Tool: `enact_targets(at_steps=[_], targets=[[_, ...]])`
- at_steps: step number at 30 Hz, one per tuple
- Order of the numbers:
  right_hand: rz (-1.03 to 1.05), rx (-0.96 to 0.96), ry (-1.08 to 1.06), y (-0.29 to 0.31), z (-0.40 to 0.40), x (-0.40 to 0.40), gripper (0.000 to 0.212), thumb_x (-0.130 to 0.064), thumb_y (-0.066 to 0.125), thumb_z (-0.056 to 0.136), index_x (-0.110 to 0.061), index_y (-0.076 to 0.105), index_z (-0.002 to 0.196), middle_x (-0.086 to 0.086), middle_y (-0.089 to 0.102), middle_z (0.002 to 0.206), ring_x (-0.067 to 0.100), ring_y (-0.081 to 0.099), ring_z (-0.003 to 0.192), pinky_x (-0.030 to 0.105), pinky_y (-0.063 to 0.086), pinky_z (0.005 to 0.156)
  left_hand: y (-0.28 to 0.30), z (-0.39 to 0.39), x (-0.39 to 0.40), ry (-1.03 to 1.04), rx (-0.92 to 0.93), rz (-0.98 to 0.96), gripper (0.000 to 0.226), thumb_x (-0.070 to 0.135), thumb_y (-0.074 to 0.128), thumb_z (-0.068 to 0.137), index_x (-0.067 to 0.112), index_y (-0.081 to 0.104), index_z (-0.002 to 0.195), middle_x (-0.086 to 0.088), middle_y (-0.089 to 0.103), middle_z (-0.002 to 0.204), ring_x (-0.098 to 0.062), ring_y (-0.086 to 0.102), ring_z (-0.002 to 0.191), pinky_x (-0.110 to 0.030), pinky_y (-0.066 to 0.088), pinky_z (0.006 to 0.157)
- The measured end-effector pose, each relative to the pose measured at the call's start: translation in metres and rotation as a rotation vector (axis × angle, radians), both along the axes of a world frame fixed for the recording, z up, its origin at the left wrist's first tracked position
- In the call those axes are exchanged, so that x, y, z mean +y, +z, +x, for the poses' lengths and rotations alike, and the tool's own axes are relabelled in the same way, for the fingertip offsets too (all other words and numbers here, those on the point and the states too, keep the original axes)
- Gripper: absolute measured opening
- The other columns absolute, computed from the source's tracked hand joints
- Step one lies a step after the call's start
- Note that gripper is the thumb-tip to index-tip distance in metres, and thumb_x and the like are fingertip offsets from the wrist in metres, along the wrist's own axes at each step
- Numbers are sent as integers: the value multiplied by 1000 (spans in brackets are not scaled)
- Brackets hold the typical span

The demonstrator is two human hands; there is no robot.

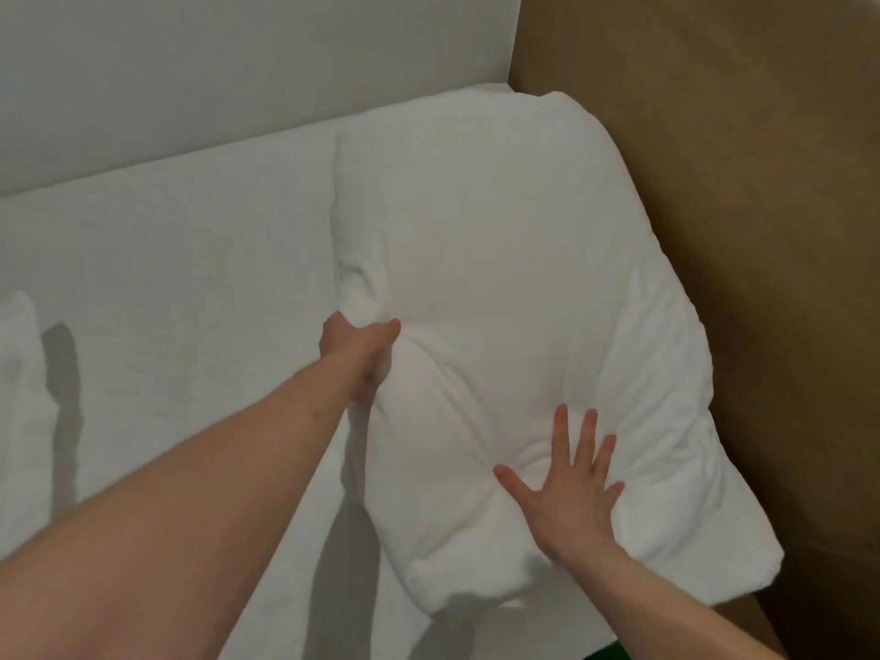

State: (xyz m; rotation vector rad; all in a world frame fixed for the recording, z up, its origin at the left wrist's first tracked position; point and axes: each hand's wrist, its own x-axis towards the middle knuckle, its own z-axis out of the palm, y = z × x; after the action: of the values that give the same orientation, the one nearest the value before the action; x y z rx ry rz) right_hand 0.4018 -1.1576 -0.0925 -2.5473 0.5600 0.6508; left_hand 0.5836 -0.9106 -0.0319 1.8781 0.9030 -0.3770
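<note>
A big white pillow (514, 288) lies on the white bed (181, 288), leaning against the tan padded headboard (743, 192) on the right. My left hand (362, 345) grips the pillow's left edge, fingers curled into a bunched fold of the fabric. My right hand (571, 488) presses flat on the pillow's lower part with its fingers spread wide, making a dent and creases around the palm.
A white wall (228, 69) runs along the far side of the bed. The edge of another white pillow or cover (19, 402) shows at the far left. A small green patch (614, 652) shows at the bottom edge.
</note>
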Motion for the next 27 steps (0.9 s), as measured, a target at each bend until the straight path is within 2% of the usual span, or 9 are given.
enact_targets(at_steps=[5,7,10,13,16,19,22,24,27], targets=[[-46,94,117,-5,-27,-17,122,-92,43,75,-42,-41,148,-10,-53,153,31,-30,153,68,13,121,-3,-5,14,-51,-258,87,56,36,83,70,21,68,121,4,72,111,-19,68,100,-36,57,89],[-29,120,134,-2,-28,-18,126,-91,49,74,-41,-41,148,-9,-54,153,31,-32,152,67,13,121,-11,-8,15,-37,-147,120,67,44,82,72,18,60,129,-1,67,124,-26,65,112,-41,54,96],[12,19,149,15,-16,-14,133,-87,60,70,-42,-33,153,-11,-49,156,26,-35,151,61,2,124,-6,-10,2,-91,-95,375,97,48,77,77,14,27,154,-10,29,158,-36,37,142,-47,37,115],[43,-170,367,29,-11,-4,123,-82,61,73,-42,-19,159,-13,-36,164,21,-33,152,53,-7,122,-3,-23,-10,-689,-421,753,98,57,58,83,28,6,162,-1,-5,170,-30,2,156,-54,14,124],[-19,-68,540,15,-30,9,120,-84,55,74,-40,-16,161,-7,-30,167,30,-29,154,68,2,120,-23,-47,-6,-1146,-141,692,90,69,41,91,38,-6,161,7,-26,167,-27,-24,154,-68,1,120],[-107,83,561,-5,-52,17,127,-82,63,70,-39,-14,161,-1,-27,169,38,-24,154,78,12,114,-27,-35,-6,-1175,61,591,87,72,45,90,41,4,161,7,-16,169,-26,-18,155,-69,-3,119],[-116,111,582,-11,-70,28,137,-80,75,51,-34,14,164,11,-2,173,46,0,156,79,18,110,-2,18,-9,-997,-84,661,77,66,51,89,37,24,155,1,5,169,-30,-2,156,-68,2,120],[-91,91,660,-18,-84,29,141,-76,81,35,-30,34,160,16,19,170,50,20,152,80,24,106,13,60,-10,-956,-143,734,80,64,48,91,37,16,158,2,-4,170,-31,-9,156,-69,-1,119],[-91,91,666,-40,-104,26,142,-61,90,24,-32,43,155,16,29,167,44,31,149,76,29,105,12,101,-6,-992,-59,772,88,68,44,90,40,0,161,8,-19,169,-32,-19,155,-73,-2,117]])
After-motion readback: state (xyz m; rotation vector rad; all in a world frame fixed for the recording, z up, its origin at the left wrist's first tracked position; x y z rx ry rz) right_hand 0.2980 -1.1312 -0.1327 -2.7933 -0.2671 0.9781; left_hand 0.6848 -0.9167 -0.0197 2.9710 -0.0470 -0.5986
